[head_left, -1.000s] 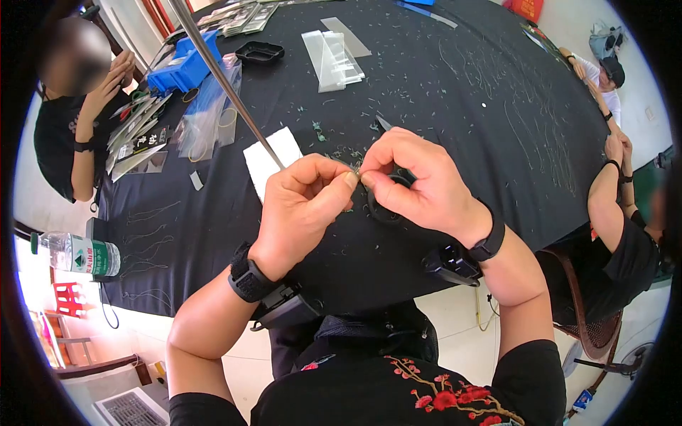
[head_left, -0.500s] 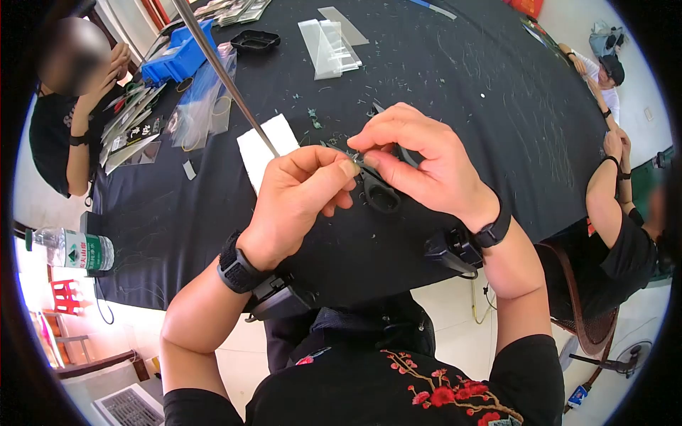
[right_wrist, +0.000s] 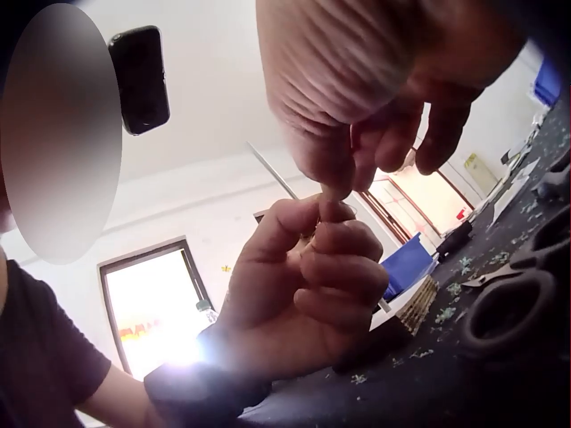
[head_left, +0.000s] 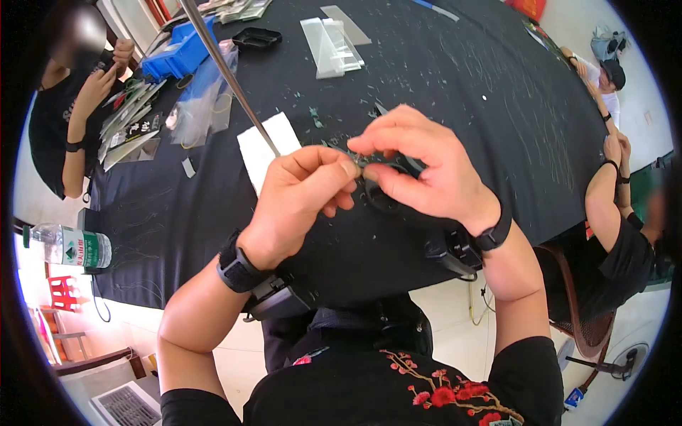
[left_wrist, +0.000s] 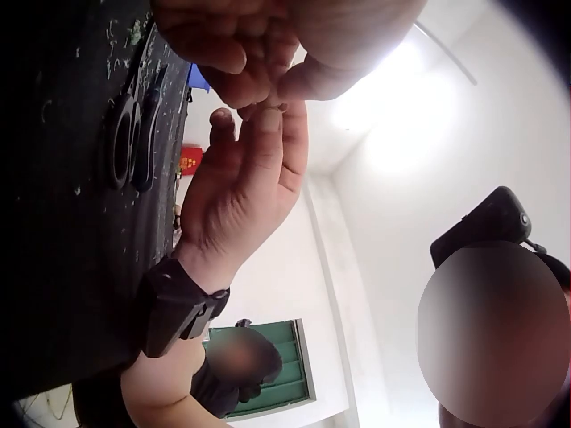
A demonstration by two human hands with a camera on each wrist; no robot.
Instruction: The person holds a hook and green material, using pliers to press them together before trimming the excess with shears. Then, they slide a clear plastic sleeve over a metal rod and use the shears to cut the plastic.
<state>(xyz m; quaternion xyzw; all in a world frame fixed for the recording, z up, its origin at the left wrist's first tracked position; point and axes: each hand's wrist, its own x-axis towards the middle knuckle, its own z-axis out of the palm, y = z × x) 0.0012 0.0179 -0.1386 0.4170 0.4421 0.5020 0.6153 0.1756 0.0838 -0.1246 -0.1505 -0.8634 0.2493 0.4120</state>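
Note:
Over the black cloth, the left hand (head_left: 302, 195) pinches something tiny between thumb and index finger; the thing is too small to make out. Close on its right, the right hand (head_left: 430, 167) has its thumb tip at that same spot, while its index finger is raised apart from the thumb. In the right wrist view, the left hand (right_wrist: 303, 285) has its other fingers curled in. Black-handled scissors (left_wrist: 122, 134) lie on the cloth beyond the hands, beside a second dark tool (left_wrist: 147, 134). Whether the right hand holds anything cannot be told.
A white sheet (head_left: 263, 153) lies behind the left hand, with a metal rod (head_left: 227, 71) slanting over it. Clear plastic strips (head_left: 330, 50), a blue bin (head_left: 174, 60), a black tray (head_left: 257, 38) and a water bottle (head_left: 71, 246) are around. Green scraps dot the cloth; other people sit at its edges.
The right hand's index finger has lifted away from the left fingertips, where both hands pinched together earlier. Both hands have shifted slightly left in the head view.

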